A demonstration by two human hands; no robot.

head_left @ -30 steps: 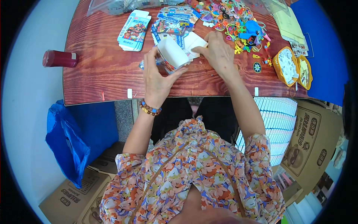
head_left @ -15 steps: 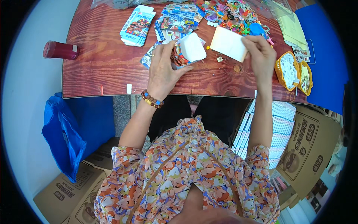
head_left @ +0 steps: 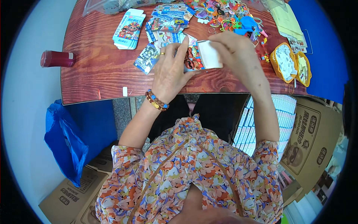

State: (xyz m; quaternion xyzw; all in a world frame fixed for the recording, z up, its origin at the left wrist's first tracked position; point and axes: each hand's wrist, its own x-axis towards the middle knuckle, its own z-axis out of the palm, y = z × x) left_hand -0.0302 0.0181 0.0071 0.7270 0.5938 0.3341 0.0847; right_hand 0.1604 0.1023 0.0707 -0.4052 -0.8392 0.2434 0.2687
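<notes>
Half a second ago the two hands were apart, the right hand (head_left: 238, 52) lifting a white card away to its side; now it has come back to the middle and pinches that white card (head_left: 209, 54) by its far edge, fingers closed on it, pressing it against the small printed packet (head_left: 192, 59) that the left hand (head_left: 169, 71) holds down on the counter (head_left: 93, 71). The left fingers lie together, flat over the packet's near side, thumb tucked under its edge. That reads as the card being brought to the packet for fitting rather than set aside.

Just beyond the fingers lie more printed packets (head_left: 164, 22), and a stack of blue-and-white ones (head_left: 128, 24) sits farther off to the left. To the right of the right fingers a heap of coloured trinkets (head_left: 231, 16) crowds the far edge, with two yellow baskets (head_left: 291, 67) well apart on the right. The near counter edge runs close under the left wrist; bare wood opens to the left, up to a red bottle (head_left: 57, 58) lying on its side
</notes>
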